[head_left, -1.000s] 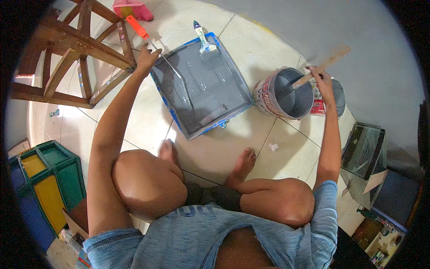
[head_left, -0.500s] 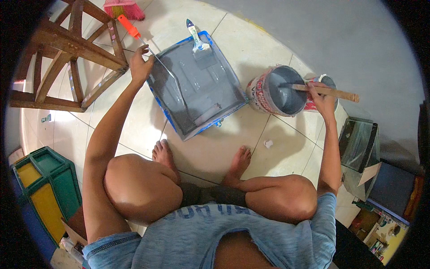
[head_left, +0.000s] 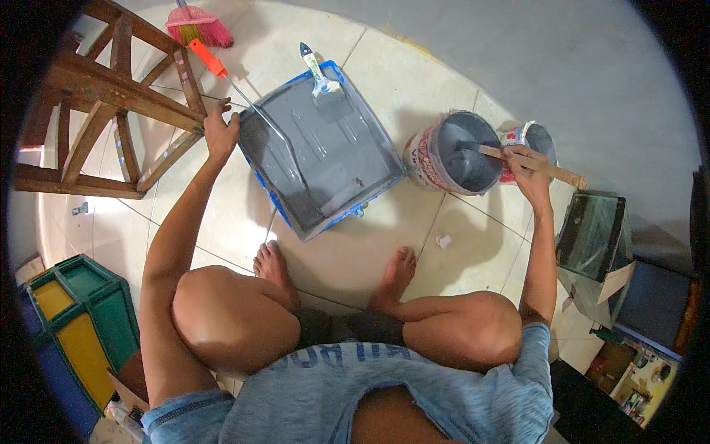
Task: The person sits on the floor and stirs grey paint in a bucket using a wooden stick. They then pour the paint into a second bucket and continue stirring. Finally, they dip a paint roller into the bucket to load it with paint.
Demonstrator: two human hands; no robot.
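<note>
My right hand is closed around a flat wooden stick. The stick's darkened far end dips into grey paint inside a bucket. My left hand is beside the left corner of a blue-edged paint tray, fingers apart and holding nothing visible; I cannot tell whether the thumb touches the rim. Grey paint coats the tray. A paint roller with an orange handle leans across that corner, its bent rod reaching down to the paint-covered roller head. On the tray's far edge rests a paintbrush, bristles inward.
A smaller can stands right of the bucket, near the grey wall. To the left is a wooden frame, with a pink broom behind it. A glass tank sits at right, a green-and-yellow box at left.
My left hand has drawn slightly left and down, away from the roller's rod. The stick in my right hand has swung, its outer end now lower. The whole view has shifted slightly.
</note>
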